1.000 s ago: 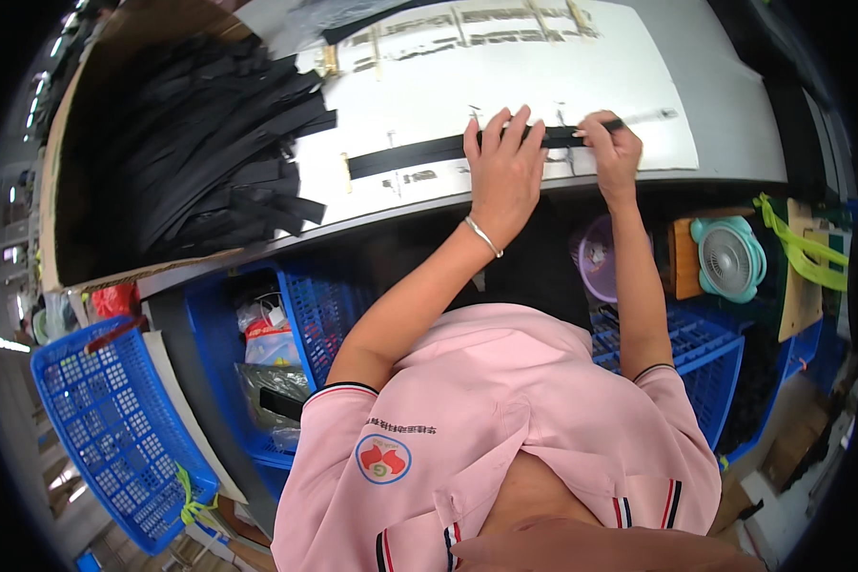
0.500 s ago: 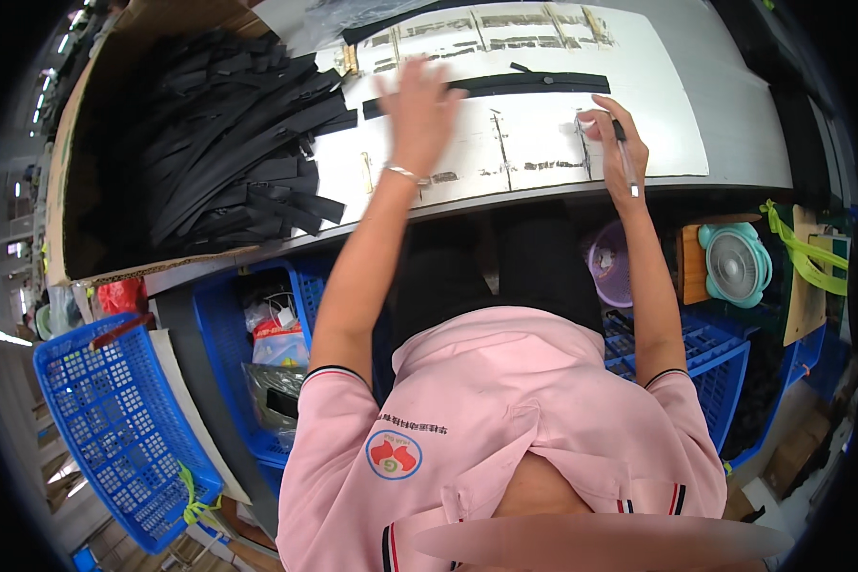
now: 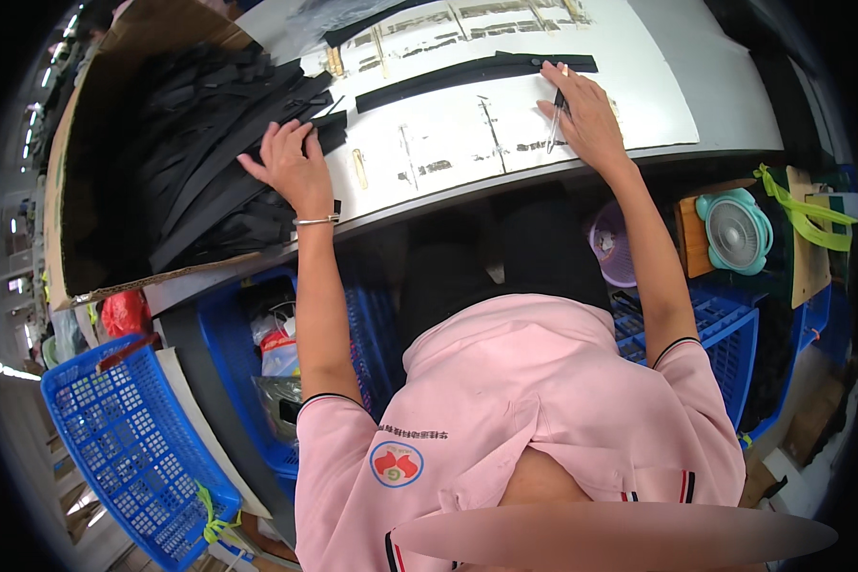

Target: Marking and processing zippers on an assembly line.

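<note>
Only the head view here. My left hand [image 3: 291, 167] is lying open, fingers spread, on the pile of flat black rubbery strips [image 3: 186, 157] heaped in the brown cardboard box [image 3: 67, 172] at the left end of the white counter [image 3: 696, 86]. It's pressing on the right edge of the pile, not gripping anything that I can see. There's a thin silver bangle [image 3: 316, 220] on that wrist.

My right hand [image 3: 586, 114] is flat on the counter near its front edge, toward the right, with a slim pen-like tool [image 3: 555, 119] pinned under the fingers. The fingertips touch the long black strip [image 3: 477, 76] that's laid out across the counter, running from near the box toward the far right.

Under the counter: blue plastic baskets [image 3: 124, 443], a teal round fan [image 3: 734, 229] and a purple plastic bowl [image 3: 612, 250]. I'm in a pink collared shirt [image 3: 515, 410].
</note>
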`<action>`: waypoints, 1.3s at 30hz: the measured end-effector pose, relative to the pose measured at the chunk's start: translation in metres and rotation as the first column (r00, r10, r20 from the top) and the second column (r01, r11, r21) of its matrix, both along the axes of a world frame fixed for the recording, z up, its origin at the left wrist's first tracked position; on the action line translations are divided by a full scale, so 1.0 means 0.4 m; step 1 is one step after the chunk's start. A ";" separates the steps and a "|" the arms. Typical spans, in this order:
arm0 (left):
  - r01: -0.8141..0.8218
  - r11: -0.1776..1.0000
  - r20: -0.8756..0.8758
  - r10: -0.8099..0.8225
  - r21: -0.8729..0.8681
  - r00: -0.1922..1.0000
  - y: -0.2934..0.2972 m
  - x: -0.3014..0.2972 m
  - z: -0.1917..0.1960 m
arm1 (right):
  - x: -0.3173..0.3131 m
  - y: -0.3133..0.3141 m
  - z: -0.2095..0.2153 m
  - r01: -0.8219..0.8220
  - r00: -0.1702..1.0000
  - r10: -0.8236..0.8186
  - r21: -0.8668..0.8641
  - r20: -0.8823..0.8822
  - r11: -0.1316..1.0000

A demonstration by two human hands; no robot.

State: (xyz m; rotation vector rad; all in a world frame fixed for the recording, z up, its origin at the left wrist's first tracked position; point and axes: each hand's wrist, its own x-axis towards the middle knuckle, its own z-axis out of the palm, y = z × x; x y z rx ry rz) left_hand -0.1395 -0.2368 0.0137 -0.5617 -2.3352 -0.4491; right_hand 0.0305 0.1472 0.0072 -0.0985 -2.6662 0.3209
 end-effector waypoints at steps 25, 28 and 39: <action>0.509 0.860 0.230 -0.489 -0.033 0.841 0.396 0.300 -0.037 | 0.142 -0.179 -0.021 -0.026 0.984 0.019 -0.037 -0.178 0.999; 0.510 0.860 0.303 -0.483 -0.010 0.822 0.380 0.319 -0.041 | 0.143 -0.147 -0.014 0.023 0.986 -0.017 0.032 -0.163 0.999; 0.232 0.973 0.365 -0.218 0.004 0.905 0.152 0.325 -0.030 | 0.214 0.028 -0.029 0.149 0.974 -0.128 0.098 -0.189 0.984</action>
